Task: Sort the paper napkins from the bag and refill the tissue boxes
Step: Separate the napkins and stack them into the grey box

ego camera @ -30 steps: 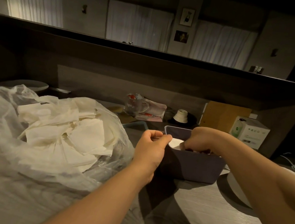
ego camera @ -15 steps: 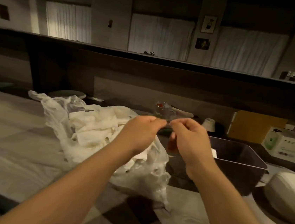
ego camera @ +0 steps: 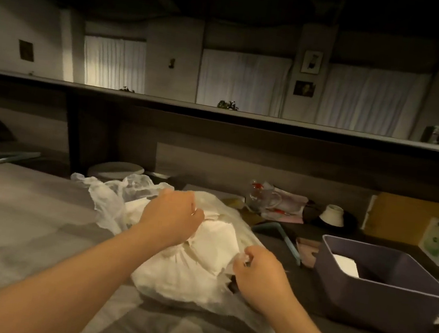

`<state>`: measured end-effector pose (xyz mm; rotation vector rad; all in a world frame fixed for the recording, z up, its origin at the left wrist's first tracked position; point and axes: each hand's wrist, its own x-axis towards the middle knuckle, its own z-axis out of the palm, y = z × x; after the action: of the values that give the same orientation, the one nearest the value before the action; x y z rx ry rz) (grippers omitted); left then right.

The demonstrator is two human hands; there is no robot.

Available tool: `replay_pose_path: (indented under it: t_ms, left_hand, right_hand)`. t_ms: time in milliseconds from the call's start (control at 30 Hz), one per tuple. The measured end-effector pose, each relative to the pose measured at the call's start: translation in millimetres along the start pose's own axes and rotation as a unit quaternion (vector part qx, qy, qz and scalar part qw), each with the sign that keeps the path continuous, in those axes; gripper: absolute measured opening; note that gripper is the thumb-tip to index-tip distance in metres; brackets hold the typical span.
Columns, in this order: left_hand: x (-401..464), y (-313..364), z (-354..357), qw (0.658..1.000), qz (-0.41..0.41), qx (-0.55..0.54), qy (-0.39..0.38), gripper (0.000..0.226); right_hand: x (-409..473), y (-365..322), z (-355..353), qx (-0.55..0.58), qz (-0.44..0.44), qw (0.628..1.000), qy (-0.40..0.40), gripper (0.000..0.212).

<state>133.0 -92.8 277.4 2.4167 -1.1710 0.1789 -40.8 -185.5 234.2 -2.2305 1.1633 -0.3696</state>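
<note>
right now both hands are at the bag point(ego camera: 110, 203), a thin clear plastic one lying crumpled on the grey surface point(ego camera: 20, 225) and stuffed with white napkins point(ego camera: 215, 245). left hand point(ego camera: 170, 217) sits on top of the heap, fingers curled down into the napkins and gripping them. right hand point(ego camera: 257, 270) is at the near right edge of the bag, fingertips pinching a bit of the plastic film. just right of the bag stands an open dark box point(ego camera: 378, 299), with a white napkin stack point(ego camera: 346, 264) lying inside against its left wall. behind, along the back of the surface, there is a glass mug point(ego camera: 263, 196), a small white bowl point(ego camera: 332, 214) upside down, a pale plate point(ego camera: 117, 168) and a brown board point(ego camera: 404, 217).
</note>
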Motion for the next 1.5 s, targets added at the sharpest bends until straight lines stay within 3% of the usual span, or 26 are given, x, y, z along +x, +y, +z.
replay_pose_path:
  t_ms: [67,200,300,400,533,633,733,800,833,933,1000,1100,1200,1300,1500]
  left_hand:
    - [13,0,5,0.999,0.044,0.016,-0.009,0.016]
    - [26,9,19,0.994,0.100,0.046,-0.001,0.030]
    - [11,20,28,0.992,0.119,0.018,0.025,0.030]
    - [-22,18,22,0.988,0.146,-0.052,0.006,0.022]
    - [-62,-4,-1,0.988,0.117,-0.051,-0.087,0.016]
    - [-76,-18,-11,0.989,0.058,-0.080,-0.106,0.023]
    - [-74,-19,-17,0.987,0.006,-0.110,-0.121,0.028]
    - [-69,-15,-26,0.973,-0.035,-0.140,-0.181,0.029]
    - [-67,-11,-31,0.955,-0.061,-0.152,-0.249,0.028]
    - [-67,0,-41,0.876,-0.093,-0.128,-0.455,0.024]
    - [-70,5,-43,0.863,-0.071,-0.120,-0.485,0.021]
    - [-62,16,-43,0.913,-0.041,-0.152,-0.376,0.023]
    - [-47,30,-27,0.962,-0.031,-0.240,-0.127,0.019]
    - [-42,32,-1,0.943,-0.009,-0.331,0.024,0.018]
    - [-41,13,32,0.862,-0.033,-0.504,0.048,0.015]
  right_hand:
    - [1,-1,2,-0.019,0.031,0.999,-0.016,0.027]
    - [0,-3,3,-0.073,0.041,0.995,-0.057,0.061]
    - [-2,-1,1,-0.089,0.048,0.993,-0.064,0.080]
    - [-5,6,-3,-0.091,0.052,0.992,-0.069,0.084]
    - [-11,9,-9,-0.129,0.024,0.991,-0.009,0.071]
    - [-19,-2,-8,-0.099,-0.068,0.991,0.065,0.047]
    - [-28,-15,-4,-0.103,-0.144,0.981,0.080,0.030]
    - [-31,-26,-2,-0.156,-0.170,0.970,0.071,0.029]
    - [-32,-33,-1,-0.189,-0.174,0.965,0.056,0.030]
    - [-30,-47,-2,-0.259,-0.170,0.951,-0.001,0.036]
    - [-27,-48,-1,-0.265,-0.162,0.950,-0.044,0.042]
    - [-27,-40,7,-0.249,-0.151,0.954,-0.071,0.052]
    - [-31,-32,13,-0.214,-0.149,0.964,-0.049,0.058]
    - [-34,-24,8,-0.181,-0.157,0.970,-0.050,0.047]
    - [-35,-19,7,-0.185,-0.259,0.947,-0.048,0.052]
